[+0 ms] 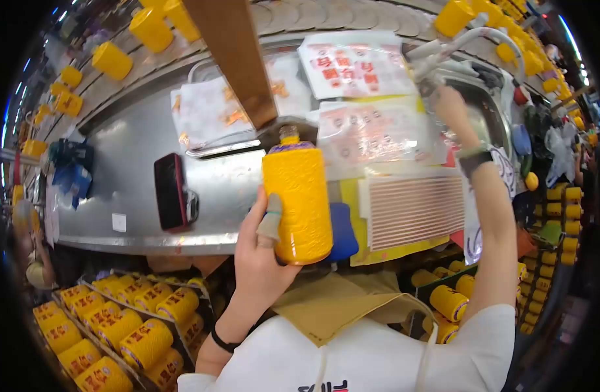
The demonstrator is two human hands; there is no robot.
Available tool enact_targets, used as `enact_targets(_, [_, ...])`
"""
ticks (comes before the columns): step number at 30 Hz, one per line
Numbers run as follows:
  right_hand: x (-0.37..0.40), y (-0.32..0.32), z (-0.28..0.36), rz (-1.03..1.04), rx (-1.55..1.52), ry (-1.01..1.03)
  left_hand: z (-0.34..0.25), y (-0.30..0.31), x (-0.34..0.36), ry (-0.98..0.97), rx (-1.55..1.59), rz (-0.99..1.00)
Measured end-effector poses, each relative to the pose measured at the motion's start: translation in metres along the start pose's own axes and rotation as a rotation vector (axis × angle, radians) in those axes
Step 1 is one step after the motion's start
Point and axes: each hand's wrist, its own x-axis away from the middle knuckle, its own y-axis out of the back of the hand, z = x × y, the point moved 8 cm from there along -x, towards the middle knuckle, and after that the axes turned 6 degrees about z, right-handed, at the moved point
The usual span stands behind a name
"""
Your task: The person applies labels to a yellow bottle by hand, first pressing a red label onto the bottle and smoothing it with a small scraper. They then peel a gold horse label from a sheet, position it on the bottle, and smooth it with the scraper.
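Observation:
My left hand (263, 261) is closed around a yellow bottle (299, 206) with an embossed surface, a narrow neck and purple marking at its shoulder. The bottle stands nearly upright in front of me, its neck pointing away. Pale coverings wrap some fingers of this hand. Out to the right, my right hand (449, 108) reaches to the near-left rim of a sink (486, 108), beside a curved faucet (470, 36). Its fingertips are blurred against a greyish shape, so I cannot tell what they grip. Printed red-and-white sticker sheets (362, 68) lie just left of that hand.
A striped sheet (414, 212) lies on a yellow one near the edge. Left on the metal table (123, 176) rests a phone (170, 193). A brown post (231, 55) rises ahead. Crates of yellow bottles (146, 343) stand below, and a conveyor (293, 16) carrying bottles runs behind.

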Motion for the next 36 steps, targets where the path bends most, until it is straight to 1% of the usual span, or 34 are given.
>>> enact_targets(1, [0.009,0.016,0.012,-0.085,-0.022,0.04,-0.002,0.001,0.0,-0.025,-0.01,-0.009])
enact_targets(2, [0.021,0.03,0.027,-0.077,-0.032,0.051,-0.001,0.001,0.0,-0.025,0.013,-0.012])
enact_targets(4, [0.061,0.076,0.08,-0.203,-0.309,0.242,0.003,-0.001,0.001,-0.019,0.021,-0.006])
enact_targets(6, [0.103,0.11,0.134,-0.129,-0.527,0.297,0.002,-0.002,-0.001,-0.024,0.069,-0.001])
enact_targets(7, [0.124,0.124,0.158,-0.165,-0.554,0.433,0.001,-0.006,-0.002,-0.017,0.066,-0.001])
enact_targets(8, [0.146,0.136,0.183,-0.088,-0.652,0.417,0.012,-0.014,-0.002,0.108,0.279,-0.004])
enact_targets(9, [0.162,0.141,0.2,-0.098,-0.66,0.499,0.024,-0.022,0.001,0.231,0.493,-0.01])
enact_targets(10, [0.177,0.146,0.217,-0.059,-0.688,0.539,0.024,-0.025,0.003,0.192,0.507,0.022])
enact_targets(12, [0.2,0.149,0.238,-0.038,-0.777,0.57,0.018,-0.022,0.005,0.191,0.457,0.015])
enact_targets(13, [0.209,0.151,0.246,-0.035,-0.778,0.571,0.015,-0.021,0.006,0.185,0.409,0.005])
enact_targets(15, [0.233,0.167,0.261,-0.226,-0.717,0.669,0.016,-0.021,0.009,0.18,0.356,-0.008])
enact_targets(16, [0.242,0.163,0.265,-0.223,-0.718,0.666,0.02,-0.025,0.011,0.174,0.376,-0.012])
enact_targets(18, [0.269,0.156,0.281,-0.342,-0.574,0.814,0.02,-0.021,0.011,0.169,0.397,-0.015])
enact_targets(20, [0.283,0.145,0.288,-0.32,-0.569,0.817,0.015,-0.018,0.007,0.183,0.63,0.141])
enact_targets(21, [0.287,0.139,0.291,-0.3,-0.564,0.823,0.019,-0.017,0.007,0.187,0.629,0.141])
enact_targets(23, [0.293,0.133,0.294,-0.314,-0.562,0.811,0.022,-0.016,0.007,0.128,1.017,0.112])
enact_targets(25, [0.296,0.129,0.294,-0.32,-0.562,0.78,0.017,-0.012,0.002,0.159,1.045,0.088])
enact_targets(27, [0.296,0.13,0.293,-0.333,-0.613,0.769,0.02,-0.018,0.0,0.255,1.025,0.08])
enact_targets(29, [0.296,0.132,0.289,-0.346,-0.664,0.757,0.019,-0.021,-0.001,0.243,0.968,0.076])
enact_targets(31, [0.282,0.125,0.271,-0.221,-0.9,0.563,0.017,-0.02,-0.003,0.256,1.021,0.061])
enact_targets(32, [0.277,0.107,0.262,-0.096,-1.066,0.409,0.015,-0.019,-0.004,0.259,1.023,0.064])
enact_targets(33, [0.276,0.105,0.26,-0.095,-1.067,0.405,0.015,-0.018,-0.004,0.288,1.094,0.062])
enact_targets(34, [0.271,0.085,0.256,0.119,-1.268,0.257,0.016,-0.02,-0.004,0.318,1.164,0.059])
enact_targets(35, [0.271,0.064,0.257,0.342,-1.456,0.099,0.017,-0.021,-0.003,0.322,1.163,0.06])
enact_targets(36, [0.274,0.056,0.261,0.417,-1.535,0.069,0.018,-0.022,-0.004,0.3,1.139,0.062])
